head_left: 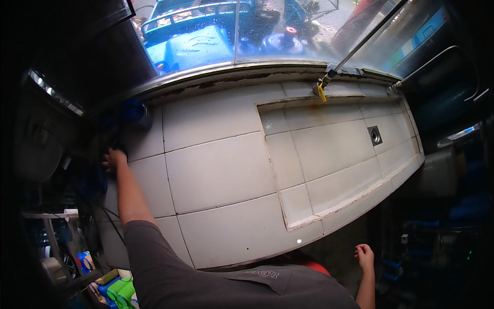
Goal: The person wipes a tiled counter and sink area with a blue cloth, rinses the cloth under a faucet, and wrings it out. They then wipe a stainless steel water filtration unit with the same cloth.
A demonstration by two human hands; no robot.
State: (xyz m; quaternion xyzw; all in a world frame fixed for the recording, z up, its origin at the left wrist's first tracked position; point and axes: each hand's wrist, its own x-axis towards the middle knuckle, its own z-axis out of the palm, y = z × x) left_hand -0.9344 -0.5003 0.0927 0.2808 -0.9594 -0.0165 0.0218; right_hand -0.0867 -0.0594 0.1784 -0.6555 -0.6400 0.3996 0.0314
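Observation:
My left arm stretches out to the far left end of the white tiled counter [216, 170]. There my left hand [114, 158] is closed at a dark thing in deep shadow; what its fingers grip, I cannot make out. Just beyond it stands a blue round container [136, 114], partly lost in the dark. A thin black cable [114, 222] hangs near my left forearm. My right hand [365, 256] is held low, off the front edge of the counter at the right. Its fingers are curled together, and nothing shows in them.
Sunk into the counter's right part is a shallow tiled basin [329, 147] with a square metal drain [374, 135]. A tap with a yellow handle [321, 92] rises behind it, below a wet window [236, 36]. Colourful packages [121, 291] lie at the lower left beside a rack [54, 232].

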